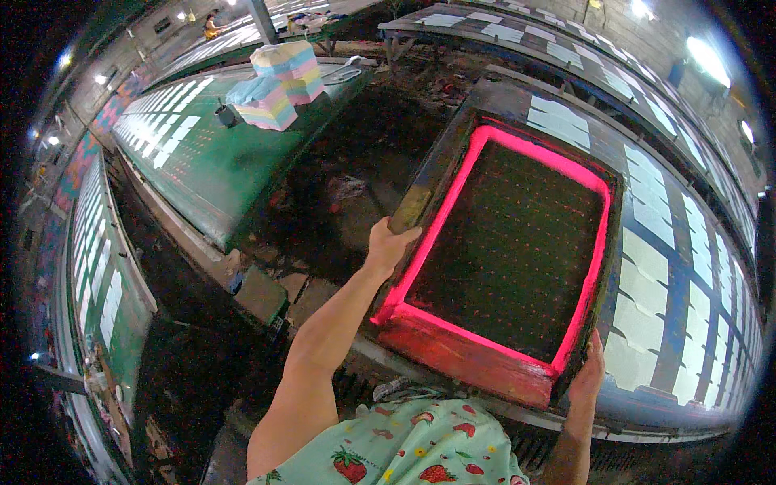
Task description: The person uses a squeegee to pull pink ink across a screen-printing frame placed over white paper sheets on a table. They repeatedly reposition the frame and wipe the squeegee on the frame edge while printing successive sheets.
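Note:
A large screen printing frame [505, 255] is in front of me, its dark mesh dotted with small pinkish specks. Bright pink ink [594, 267] runs along all four inner sides. The near wooden side [465, 352] is stained red and pink. My left hand [390, 245] is closed around the frame's left side, by a worn yellowish wooden piece [411, 208]. At the near right corner my right hand [588, 376] grips the right side; the frame hides part of its fingers. The frame looks slightly tilted over the table's end, and I cannot tell whether it rests there.
White fabric pieces [640, 327] lie in rows on the long dark table [675, 404] at right. A green table [202, 190] at left carries pastel stacks [287, 73] and a small dark pot [225, 115]. More tables with pale pieces extend behind. Someone [212, 28] is far off.

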`<move>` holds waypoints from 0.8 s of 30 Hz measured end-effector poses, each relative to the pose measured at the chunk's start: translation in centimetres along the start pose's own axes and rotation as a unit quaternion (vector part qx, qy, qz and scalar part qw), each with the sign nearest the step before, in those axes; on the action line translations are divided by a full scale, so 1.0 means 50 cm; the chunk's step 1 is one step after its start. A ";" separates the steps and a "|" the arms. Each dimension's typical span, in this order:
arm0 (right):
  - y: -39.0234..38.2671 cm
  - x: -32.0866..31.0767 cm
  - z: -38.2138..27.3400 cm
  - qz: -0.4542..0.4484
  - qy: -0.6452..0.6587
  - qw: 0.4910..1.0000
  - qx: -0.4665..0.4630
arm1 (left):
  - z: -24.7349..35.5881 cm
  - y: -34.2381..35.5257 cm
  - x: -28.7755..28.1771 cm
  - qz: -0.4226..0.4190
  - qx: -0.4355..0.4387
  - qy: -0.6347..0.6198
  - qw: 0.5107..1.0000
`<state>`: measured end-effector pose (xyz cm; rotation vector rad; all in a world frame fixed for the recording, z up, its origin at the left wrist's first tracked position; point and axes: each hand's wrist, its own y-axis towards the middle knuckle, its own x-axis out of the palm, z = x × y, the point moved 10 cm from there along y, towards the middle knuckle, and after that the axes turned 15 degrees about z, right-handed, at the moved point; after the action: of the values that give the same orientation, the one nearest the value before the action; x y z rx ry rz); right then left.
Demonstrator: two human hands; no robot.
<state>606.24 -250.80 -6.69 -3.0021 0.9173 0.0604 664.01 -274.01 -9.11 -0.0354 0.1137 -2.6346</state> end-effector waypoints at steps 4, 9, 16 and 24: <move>0.026 -0.044 0.050 0.019 0.049 0.998 0.046 | -0.020 -0.009 0.024 -0.008 0.000 -0.009 1.000; 0.033 -0.081 0.074 0.025 0.069 0.996 0.055 | -0.023 -0.021 0.044 -0.013 0.025 -0.016 0.999; -0.093 0.037 -0.130 -0.003 -0.341 0.895 -0.288 | -0.013 -0.027 0.036 0.006 0.044 0.066 0.997; -0.315 0.275 -0.147 -0.326 -0.323 0.789 -0.408 | -0.018 -0.038 0.067 -0.003 -0.005 0.087 0.996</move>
<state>626.70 -245.50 -0.01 -3.2853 -0.3461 1.7252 660.14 -273.89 -9.81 0.1911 0.1848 -2.6388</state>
